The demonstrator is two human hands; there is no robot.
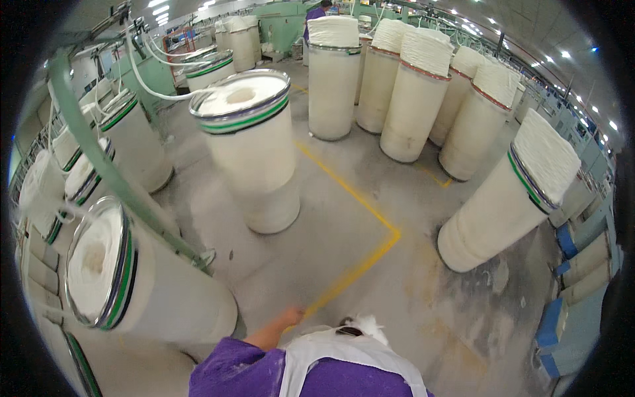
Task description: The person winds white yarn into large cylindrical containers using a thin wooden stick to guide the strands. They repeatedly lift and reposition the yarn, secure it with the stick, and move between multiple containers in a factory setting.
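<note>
My left hand is low in the middle of the head view, in front of my white apron and purple sleeve. It hangs over the floor, apart from the cans. It is small and blurred, so its fingers do not show clearly. Beside it, at my apron's front, is a tuft of white fluffy fibre next to something dark. My right hand is out of view. Nearest on the left stands a tall can with a green-banded rim, full of coiled sliver. Farther ahead is another such can.
Several cans heaped with white sliver stand at the back right. One tall can stands at the right. A green machine post slants along the left. Yellow lines mark the floor. A person in purple is far back.
</note>
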